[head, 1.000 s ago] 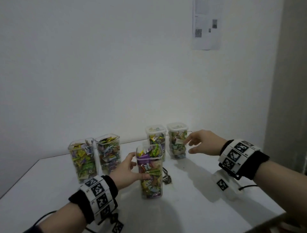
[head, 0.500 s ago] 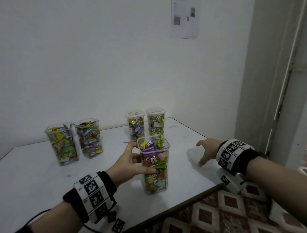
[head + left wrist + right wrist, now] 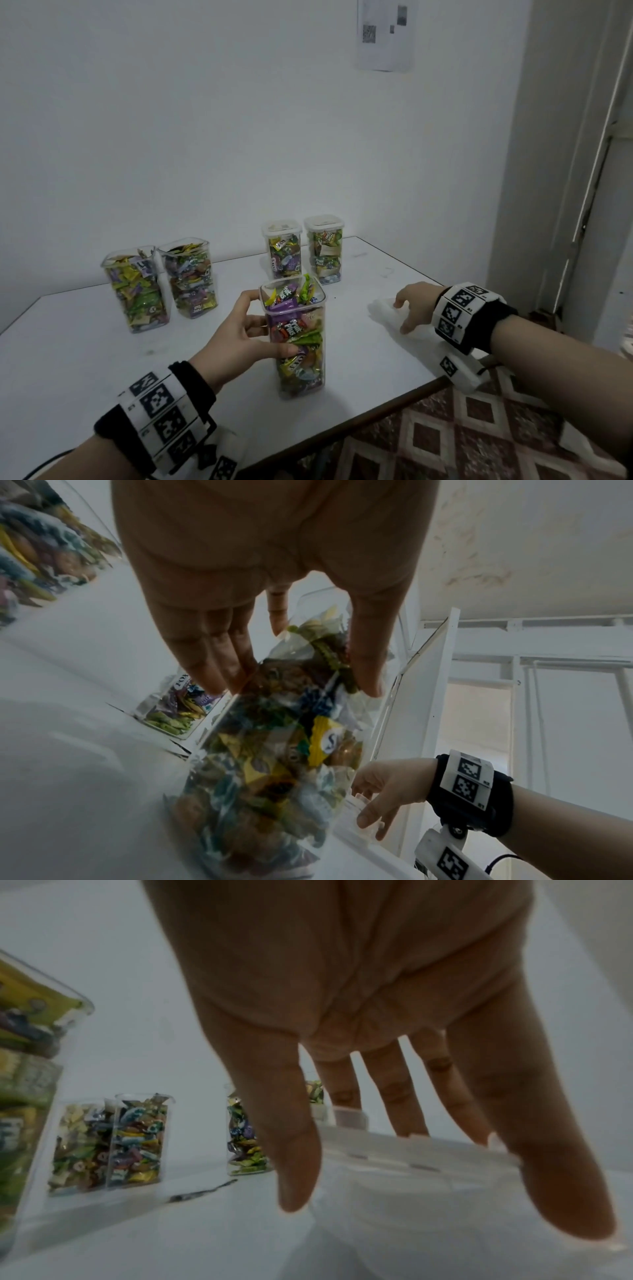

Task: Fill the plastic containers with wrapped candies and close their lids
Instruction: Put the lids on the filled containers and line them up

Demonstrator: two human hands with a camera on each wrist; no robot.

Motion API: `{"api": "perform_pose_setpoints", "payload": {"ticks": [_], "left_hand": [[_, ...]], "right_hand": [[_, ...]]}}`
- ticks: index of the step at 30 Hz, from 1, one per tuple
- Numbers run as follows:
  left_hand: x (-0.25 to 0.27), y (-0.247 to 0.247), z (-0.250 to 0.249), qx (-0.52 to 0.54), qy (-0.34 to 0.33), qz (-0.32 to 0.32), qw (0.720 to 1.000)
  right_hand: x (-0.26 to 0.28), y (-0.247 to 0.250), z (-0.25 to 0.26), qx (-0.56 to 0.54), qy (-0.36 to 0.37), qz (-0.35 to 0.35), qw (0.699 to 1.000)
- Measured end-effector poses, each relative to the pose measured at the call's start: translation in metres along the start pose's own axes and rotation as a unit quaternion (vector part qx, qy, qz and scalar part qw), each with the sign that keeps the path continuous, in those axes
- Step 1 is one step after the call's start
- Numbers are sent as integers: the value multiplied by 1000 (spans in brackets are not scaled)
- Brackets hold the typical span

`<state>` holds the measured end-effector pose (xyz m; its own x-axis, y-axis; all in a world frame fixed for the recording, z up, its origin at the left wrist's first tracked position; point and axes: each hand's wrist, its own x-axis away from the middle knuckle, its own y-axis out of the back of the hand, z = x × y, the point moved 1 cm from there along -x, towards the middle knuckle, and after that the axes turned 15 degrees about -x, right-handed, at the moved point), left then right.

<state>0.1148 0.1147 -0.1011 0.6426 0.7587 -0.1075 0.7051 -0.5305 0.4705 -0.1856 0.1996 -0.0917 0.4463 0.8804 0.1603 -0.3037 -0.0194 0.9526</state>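
A clear plastic container [image 3: 296, 342] [image 3: 274, 764] stands open near the table's front edge, filled to the rim with wrapped candies. My left hand [image 3: 260, 325] [image 3: 291, 674] grips its upper part, thumb on the near face and fingers round the far side. To its right a white lid [image 3: 383, 308] [image 3: 411, 1177] [image 3: 356, 813] lies flat on the table. My right hand [image 3: 411, 308] [image 3: 356, 1167] [image 3: 380, 791] is spread over the lid. Its fingertips touch the lid's far edge and the thumb hangs at its near side.
Two open candy-filled containers [image 3: 137, 291] [image 3: 191, 277] stand at the back left. Two lidded ones [image 3: 282, 250] [image 3: 323, 246] stand at the back centre. The table edge [image 3: 376, 407] runs just in front of the held container, with patterned floor [image 3: 479, 428] beyond it.
My right hand left the lidded containers at the back, swung to the right side of the table and came down on the lid. My left hand kept its hold on the container.
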Motion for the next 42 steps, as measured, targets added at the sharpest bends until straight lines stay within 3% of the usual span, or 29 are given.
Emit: {"api": "perform_pose_setpoints", "payload": {"ticks": [4,8,11,13,16,18,20,23,25,28,32,35,38,42], "left_hand": [[5,13,6,8,6,-14,1000],[9,19,11,16,9,-22,1000],[11,20,12,16,6,-13,1000],[12,20,13,15,3,-5,1000],[12,21,14,17,3,-2,1000],[12,21,15,19,5,-2,1000],[13,21,16,18,7,-3,1000],[13,21,16,12,11,-5,1000],[13,21,16,12,15,-4,1000],[14,21,16,18,29,-8,999],[15,21,18,23,43,-21,999],[15,20,18,19,42,-19,999],[15,20,17,10,41,-19,999],[15,20,16,10,47,-20,999]], "right_hand": [[-5,-1,10,-28,22,-32,999],[-2,8,23,-61,40,-136,988],[5,18,38,-158,82,-206,962],[14,23,53,-292,132,-237,917],[34,29,81,-523,196,-226,798],[44,33,100,-609,215,-202,736],[49,35,119,-682,211,-152,683],[51,32,142,-759,179,-4,626],[52,27,154,-746,166,64,642],[49,23,165,-680,185,65,706],[42,24,172,-519,219,-21,826],[39,23,174,-393,237,-108,882],[37,19,174,-339,240,-141,898],[30,10,171,-431,229,-102,867]]}}
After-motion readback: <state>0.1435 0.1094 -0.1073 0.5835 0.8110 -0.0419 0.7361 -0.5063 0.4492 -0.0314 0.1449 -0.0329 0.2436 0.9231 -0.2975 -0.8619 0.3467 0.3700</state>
